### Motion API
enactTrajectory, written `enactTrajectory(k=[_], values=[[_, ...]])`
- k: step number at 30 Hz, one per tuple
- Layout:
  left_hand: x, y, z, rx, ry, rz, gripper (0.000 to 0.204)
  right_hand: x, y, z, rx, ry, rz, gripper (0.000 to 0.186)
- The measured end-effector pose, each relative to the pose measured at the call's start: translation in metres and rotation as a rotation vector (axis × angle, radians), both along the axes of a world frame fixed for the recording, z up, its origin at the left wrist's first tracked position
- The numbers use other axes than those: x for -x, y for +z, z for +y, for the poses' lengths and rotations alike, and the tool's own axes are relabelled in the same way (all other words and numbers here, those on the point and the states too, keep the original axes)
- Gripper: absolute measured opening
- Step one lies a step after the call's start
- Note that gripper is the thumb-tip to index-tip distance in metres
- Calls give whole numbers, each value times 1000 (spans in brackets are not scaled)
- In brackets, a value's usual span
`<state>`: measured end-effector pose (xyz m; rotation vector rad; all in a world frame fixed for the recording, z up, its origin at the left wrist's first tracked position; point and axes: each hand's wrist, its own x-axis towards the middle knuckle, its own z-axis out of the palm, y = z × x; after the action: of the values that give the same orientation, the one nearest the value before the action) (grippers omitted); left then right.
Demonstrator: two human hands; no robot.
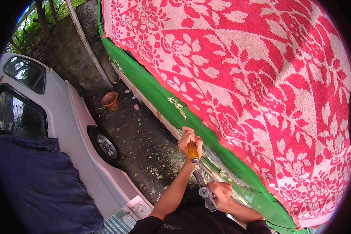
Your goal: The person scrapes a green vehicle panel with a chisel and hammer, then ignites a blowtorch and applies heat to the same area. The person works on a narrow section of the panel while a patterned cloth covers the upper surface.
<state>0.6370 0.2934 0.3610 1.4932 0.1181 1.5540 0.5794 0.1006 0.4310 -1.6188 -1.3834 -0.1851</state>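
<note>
My left hand (pixel 189 142) is closed around a tool with a translucent amber handle (pixel 192 152). Its thin shank points away from me at the green car body panel (pixel 144 85), beside a patch of chipped paint and filler (pixel 178 107). Whether it is a chisel or a screwdriver I cannot tell. Lower and to the right, my right hand (pixel 221 194) grips a hammer, its dark, worn metal head (pixel 208 198) just below the amber handle's butt and apart from it. The fingers hide most of the hammer's handle.
A red and pink floral cloth (pixel 238 78) covers the green car's top. At left stands a pale van-like vehicle (pixel 70 128) with a dark blue cloth (pixel 39 183) over it. An orange bucket (pixel 110 100) and scattered paint flakes lie on the dark ground (pixel 136 136) between.
</note>
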Motion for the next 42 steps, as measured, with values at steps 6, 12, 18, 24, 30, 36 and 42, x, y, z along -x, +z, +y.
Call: enactTrajectory(k=[6,12,18,24,30,36,42], values=[[-1,2,-2,6,-8,-2,33,-2,-1,10,88,-94,7,25],[-4,2,-3,56,-29,25,34,-6,-6,9,79,-92,7,25],[-5,-19,6,11,16,-2,35,-5,-14,-7,-39,30,-29,24],[1,-4,0,-60,-3,32,32,-9,-18,-2,-28,-120,75,30],[-1,2,-5,-108,24,54,31,-7,-16,-8,-6,-194,51,28],[0,1,-4,-129,12,38,31,-3,-9,0,-46,-152,67,30],[2,6,6,-83,-2,8,32,-1,-8,2,-26,-114,113,30]])
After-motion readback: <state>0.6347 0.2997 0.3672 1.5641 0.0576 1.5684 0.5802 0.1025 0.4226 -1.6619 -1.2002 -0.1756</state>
